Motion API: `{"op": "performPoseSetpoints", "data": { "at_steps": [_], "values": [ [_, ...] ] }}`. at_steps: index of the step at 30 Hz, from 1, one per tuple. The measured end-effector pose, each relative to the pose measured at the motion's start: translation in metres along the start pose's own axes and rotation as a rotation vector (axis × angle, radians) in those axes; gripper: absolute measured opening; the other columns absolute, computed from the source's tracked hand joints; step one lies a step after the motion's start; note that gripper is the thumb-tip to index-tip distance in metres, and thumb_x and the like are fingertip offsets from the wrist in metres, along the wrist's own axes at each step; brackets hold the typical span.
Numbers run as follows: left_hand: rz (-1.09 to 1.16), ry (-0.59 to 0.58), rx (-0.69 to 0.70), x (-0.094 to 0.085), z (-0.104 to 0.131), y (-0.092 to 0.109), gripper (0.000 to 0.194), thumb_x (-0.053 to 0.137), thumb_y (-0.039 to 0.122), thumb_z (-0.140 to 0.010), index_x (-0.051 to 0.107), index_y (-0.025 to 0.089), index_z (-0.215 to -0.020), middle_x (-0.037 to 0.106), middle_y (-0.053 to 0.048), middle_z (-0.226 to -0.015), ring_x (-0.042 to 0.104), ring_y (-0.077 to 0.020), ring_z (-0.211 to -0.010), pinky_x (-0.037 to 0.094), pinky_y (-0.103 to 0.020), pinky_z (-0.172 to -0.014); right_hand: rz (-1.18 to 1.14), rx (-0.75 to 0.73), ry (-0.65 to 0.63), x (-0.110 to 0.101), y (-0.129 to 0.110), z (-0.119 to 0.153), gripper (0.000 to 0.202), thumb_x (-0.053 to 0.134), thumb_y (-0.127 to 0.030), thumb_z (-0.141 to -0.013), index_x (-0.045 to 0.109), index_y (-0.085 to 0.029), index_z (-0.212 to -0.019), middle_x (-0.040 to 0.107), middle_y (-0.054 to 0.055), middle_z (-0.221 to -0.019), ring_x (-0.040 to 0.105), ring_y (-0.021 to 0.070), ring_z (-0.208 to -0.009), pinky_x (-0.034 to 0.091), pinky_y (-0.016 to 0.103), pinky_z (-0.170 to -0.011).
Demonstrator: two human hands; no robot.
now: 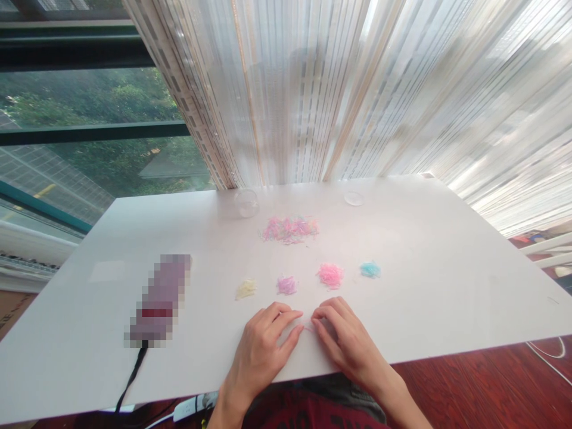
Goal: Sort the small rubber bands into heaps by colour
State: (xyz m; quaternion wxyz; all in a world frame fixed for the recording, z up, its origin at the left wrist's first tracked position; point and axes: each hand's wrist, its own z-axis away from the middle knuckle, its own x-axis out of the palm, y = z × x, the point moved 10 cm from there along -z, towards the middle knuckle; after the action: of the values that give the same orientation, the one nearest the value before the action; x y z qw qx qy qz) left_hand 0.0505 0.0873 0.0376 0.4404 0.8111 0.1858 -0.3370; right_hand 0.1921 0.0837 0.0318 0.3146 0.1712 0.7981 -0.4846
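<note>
A short, thin pink strand (307, 329) shows between my two hands, just above the table's near edge. My left hand (266, 336) rests on the tabletop with thumb and forefinger curved and their tips slightly apart, the thumb close to the strand. My right hand (344, 333) has its fingertips drawn together at the strand's other end; the exact hold is hard to see. Beyond the hands lie small piles of similar strands: a pale yellow pile (246, 289), a purple pile (286, 285), a pink pile (330, 276) and a blue pile (370, 270).
Farther back spreads a larger mixed-colour heap (290, 229). A clear round container (246, 204) and a clear lid (354, 198) sit near the far edge of the white table (429, 238). At left lies a pixelated purple object (163, 298) with a black cord (133, 378).
</note>
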Motion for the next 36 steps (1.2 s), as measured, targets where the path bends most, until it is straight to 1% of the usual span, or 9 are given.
{"op": "performPoseSetpoints", "data": {
  "at_steps": [4, 9, 12, 15, 17, 21, 24, 29, 36],
  "values": [
    [0.038, -0.023, -0.027, 0.0019, 0.0004, -0.0028, 0.016, 0.058, 0.022, -0.107, 0.073, 0.021, -0.106, 0.074, -0.005, -0.093, 0.069, -0.0182, -0.077, 0.056, -0.028, -0.068, -0.022, 0.013, 0.022, 0.0000, 0.0026, -0.0010, 0.013, 0.051, -0.014, -0.106, 0.059, -0.023, -0.102, 0.065, 0.006, -0.093, 0.063, 0.0227, -0.085, 0.055, 0.037, -0.074],
    [0.063, -0.025, -0.034, 0.0013, -0.0005, -0.0027, 0.018, 0.057, 0.022, -0.107, 0.074, 0.021, -0.101, 0.075, -0.005, -0.089, 0.070, -0.0185, -0.076, 0.056, -0.029, -0.070, -0.063, 0.037, 0.042, -0.0016, 0.0050, -0.0013, 0.013, 0.052, -0.015, -0.105, 0.060, -0.023, -0.099, 0.066, 0.005, -0.091, 0.063, 0.0220, -0.083, 0.056, 0.036, -0.073],
    [0.082, -0.022, -0.043, 0.0005, -0.0002, -0.0036, 0.019, 0.056, 0.023, -0.108, 0.073, 0.020, -0.100, 0.075, -0.005, -0.088, 0.070, -0.0183, -0.076, 0.056, -0.029, -0.070, -0.087, 0.042, 0.035, -0.0017, 0.0039, -0.0013, 0.012, 0.052, -0.016, -0.105, 0.060, -0.023, -0.100, 0.067, 0.005, -0.089, 0.063, 0.0219, -0.082, 0.055, 0.036, -0.072],
    [0.095, -0.025, -0.055, 0.0008, 0.0008, -0.0056, 0.018, 0.056, 0.022, -0.108, 0.072, 0.020, -0.100, 0.075, -0.005, -0.088, 0.068, -0.0173, -0.072, 0.054, -0.029, -0.069, -0.108, 0.039, 0.009, 0.0015, 0.0026, -0.0011, 0.009, 0.057, -0.017, -0.103, 0.061, -0.024, -0.107, 0.070, 0.005, -0.093, 0.065, 0.0223, -0.085, 0.056, 0.036, -0.075],
    [0.105, -0.028, -0.059, 0.0015, 0.0014, -0.0068, 0.017, 0.056, 0.022, -0.108, 0.071, 0.020, -0.101, 0.076, -0.005, -0.090, 0.068, -0.0177, -0.075, 0.054, -0.029, -0.071, -0.108, 0.026, 0.005, 0.0029, 0.0021, -0.0010, 0.010, 0.059, -0.018, -0.103, 0.062, -0.024, -0.110, 0.071, 0.005, -0.094, 0.067, 0.0224, -0.086, 0.057, 0.036, -0.076],
    [0.109, -0.025, -0.059, 0.0020, 0.0017, -0.0080, 0.017, 0.056, 0.022, -0.108, 0.071, 0.020, -0.100, 0.077, -0.005, -0.090, 0.069, -0.0187, -0.077, 0.054, -0.030, -0.072, -0.152, 0.020, 0.022, 0.0028, 0.0051, -0.0004, 0.013, 0.056, -0.015, -0.104, 0.065, -0.024, -0.105, 0.071, 0.004, -0.092, 0.067, 0.0204, -0.084, 0.057, 0.034, -0.075],
    [0.105, -0.022, -0.065, 0.0017, 0.0016, -0.0083, 0.016, 0.057, 0.023, -0.108, 0.071, 0.020, -0.100, 0.076, -0.004, -0.088, 0.067, -0.0176, -0.072, 0.052, -0.030, -0.070, -0.175, 0.025, 0.030, 0.0021, 0.0074, 0.0002, 0.014, 0.057, -0.014, -0.104, 0.066, -0.024, -0.104, 0.071, 0.004, -0.092, 0.068, 0.0195, -0.084, 0.056, 0.032, -0.074],
    [0.097, -0.012, -0.068, 0.0006, 0.0030, -0.0088, 0.010, 0.063, 0.026, -0.105, 0.070, 0.020, -0.103, 0.073, -0.002, -0.083, 0.061, -0.0155, -0.064, 0.050, -0.029, -0.067, -0.175, 0.034, 0.054, 0.0002, 0.0085, 0.0010, 0.013, 0.059, -0.015, -0.104, 0.068, -0.024, -0.103, 0.071, 0.003, -0.091, 0.068, 0.0189, -0.082, 0.056, 0.031, -0.073],
    [0.098, -0.012, -0.068, 0.0022, 0.0043, -0.0103, 0.009, 0.063, 0.024, -0.105, 0.071, 0.021, -0.101, 0.071, 0.000, -0.080, 0.061, -0.0157, -0.065, 0.049, -0.029, -0.068, -0.164, 0.019, 0.067, 0.0000, 0.0077, 0.0011, 0.012, 0.059, -0.017, -0.104, 0.069, -0.024, -0.103, 0.072, 0.003, -0.089, 0.069, 0.0191, -0.081, 0.055, 0.031, -0.073]
  ]
}}
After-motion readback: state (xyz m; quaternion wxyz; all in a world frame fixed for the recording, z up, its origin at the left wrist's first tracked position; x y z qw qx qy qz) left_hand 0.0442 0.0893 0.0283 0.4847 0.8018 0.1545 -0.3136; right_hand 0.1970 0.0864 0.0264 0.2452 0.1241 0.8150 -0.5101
